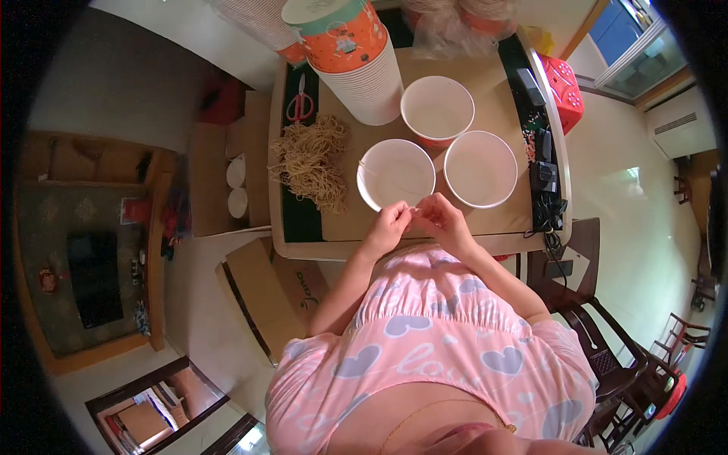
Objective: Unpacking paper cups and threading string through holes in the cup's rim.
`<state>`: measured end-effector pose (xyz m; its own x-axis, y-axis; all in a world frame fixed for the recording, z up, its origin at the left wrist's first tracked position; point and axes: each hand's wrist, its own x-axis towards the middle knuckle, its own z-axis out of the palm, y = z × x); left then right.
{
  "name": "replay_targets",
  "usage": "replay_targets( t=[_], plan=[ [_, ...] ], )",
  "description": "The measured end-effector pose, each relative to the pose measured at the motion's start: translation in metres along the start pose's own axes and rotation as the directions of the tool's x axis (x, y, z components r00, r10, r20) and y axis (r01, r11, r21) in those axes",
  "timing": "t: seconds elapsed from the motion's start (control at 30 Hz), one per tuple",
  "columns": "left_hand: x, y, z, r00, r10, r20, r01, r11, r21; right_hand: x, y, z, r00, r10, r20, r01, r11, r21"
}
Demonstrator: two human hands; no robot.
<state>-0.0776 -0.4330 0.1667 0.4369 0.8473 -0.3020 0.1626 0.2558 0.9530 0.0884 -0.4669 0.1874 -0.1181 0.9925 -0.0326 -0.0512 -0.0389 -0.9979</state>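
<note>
My left hand [390,226] and my right hand [446,224] meet at the table's near edge, fingertips pinched together. A thin string [394,184] seems to run from the left side of a white paper bucket [396,149] toward them; its end is hidden by my fingers. The bucket stands upright just beyond my hands. Two more open paper buckets sit close by, one bucket [481,168] to the right and another bucket [437,108] behind, with some orange on its outside. A tangled heap of beige strings [311,163] lies left of them.
A tall bucket stack [356,80] rises at the back left, beside red-handled scissors [300,105]. More stacked buckets [459,19] in clear plastic are at the back. Black adapters and cables [544,178] line the table's right side. A cardboard box [227,174] stands left of the table.
</note>
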Motion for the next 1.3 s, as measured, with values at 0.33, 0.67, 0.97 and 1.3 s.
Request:
replay_targets(
  t=[0.33, 0.67, 0.97, 1.3],
  plan=[
    [-0.015, 0.028, 0.001, 0.986, 0.036, -0.163, -0.054, 0.993, -0.107, -0.023, -0.007, -0.003, 0.991, 0.13, -0.004, -0.129, 0.985, 0.115],
    [-0.025, 0.025, 0.009, 0.989, -0.114, 0.091, 0.125, 0.985, -0.12, -0.029, -0.015, -0.001, 0.999, 0.047, -0.013, -0.049, 0.99, -0.135],
    [-0.029, 0.041, 0.002, 0.948, -0.286, 0.138, 0.314, 0.911, -0.269, -0.03, -0.013, -0.005, 1.0, -0.013, -0.021, 0.01, 0.987, -0.158],
    [-0.032, 0.039, 0.0, 0.957, -0.233, 0.174, 0.277, 0.912, -0.301, -0.029, -0.005, -0.006, 0.999, 0.04, 0.003, -0.04, 0.997, -0.059]
  ],
)
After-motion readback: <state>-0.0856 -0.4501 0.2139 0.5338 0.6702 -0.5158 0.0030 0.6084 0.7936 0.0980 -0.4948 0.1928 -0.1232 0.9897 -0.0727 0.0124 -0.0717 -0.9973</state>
